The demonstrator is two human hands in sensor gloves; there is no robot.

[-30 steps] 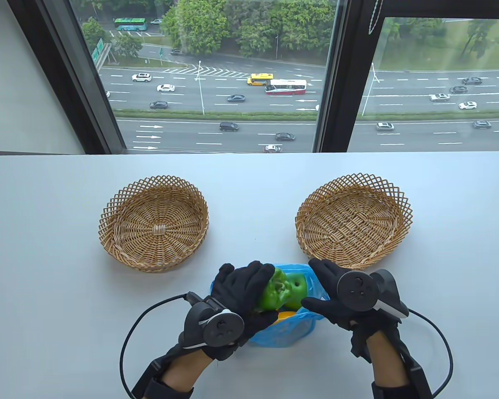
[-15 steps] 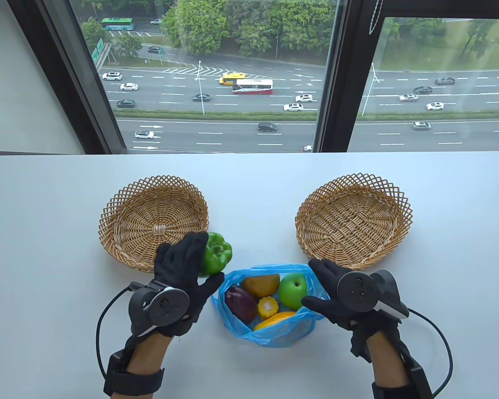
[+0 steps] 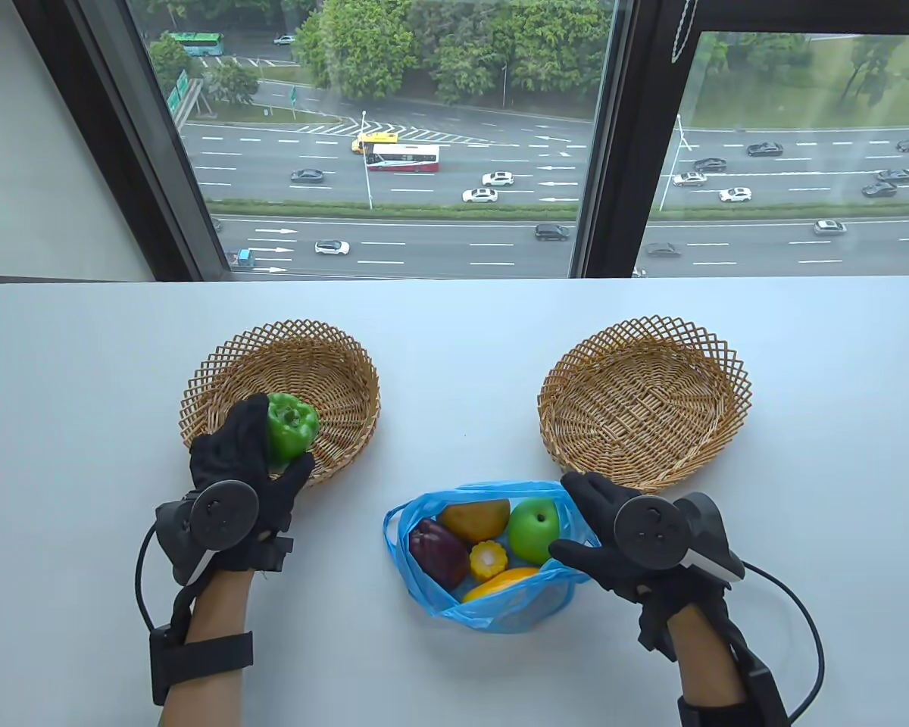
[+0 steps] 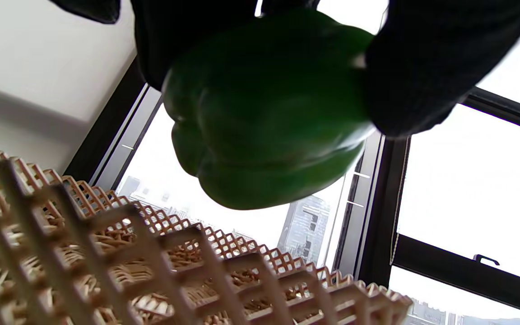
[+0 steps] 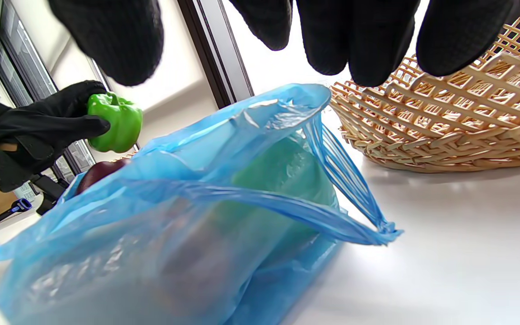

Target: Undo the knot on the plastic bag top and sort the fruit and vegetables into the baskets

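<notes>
Gripping the green pepper (image 3: 292, 428), the left hand (image 3: 238, 485) hangs above the left basket (image 3: 220, 363).

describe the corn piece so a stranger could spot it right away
Find the open blue plastic bag near the table's front edge. The corn piece sits at its centre: a short yellow stub with a pale cut end, smaller than the other produce around it.

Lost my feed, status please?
Left hand grips green bell pepper over left wicker basket. Right hand steadies open blue plastic bag. Nothing blocking.
</notes>
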